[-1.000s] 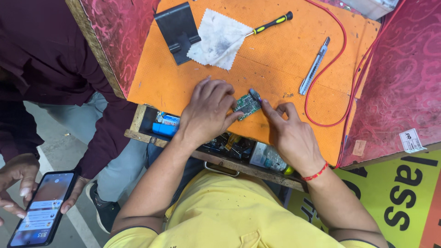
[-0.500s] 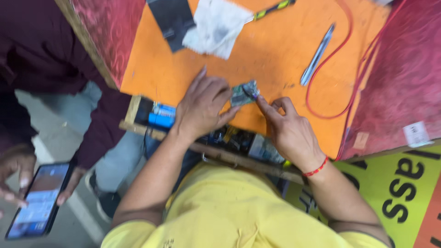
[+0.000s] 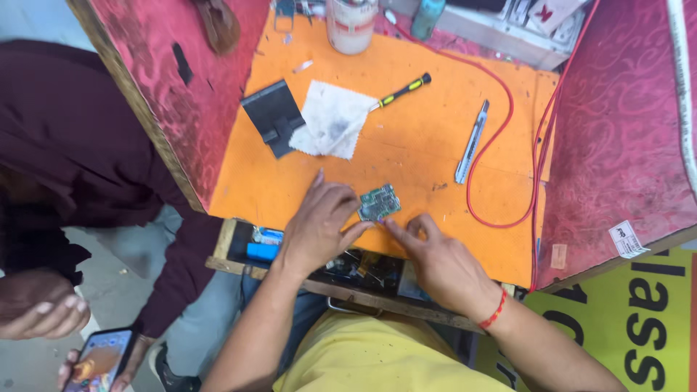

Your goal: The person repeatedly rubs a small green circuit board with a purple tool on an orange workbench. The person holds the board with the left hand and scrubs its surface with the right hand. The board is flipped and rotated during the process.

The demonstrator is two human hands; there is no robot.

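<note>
Green circuit board [image 3: 379,202] near worktop [image 3: 421,160] front edge, pinched by left hand [image 3: 319,226]; right hand [image 3: 439,260] fingertips touching at five o'clock. Bare orange room at twelve; white label [image 3: 629,239] at three.

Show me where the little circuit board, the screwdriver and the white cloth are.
circuit board [image 3: 380,202], head view, middle of its green face.
screwdriver [image 3: 404,90], head view, black and yellow handle.
white cloth [image 3: 332,120], head view, its stained centre.

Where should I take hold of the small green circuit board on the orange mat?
Pinch the circuit board by its bare long edges, coming from its far right corner. It lies flat, and the left hand and right hand already crowd its near side.
</note>
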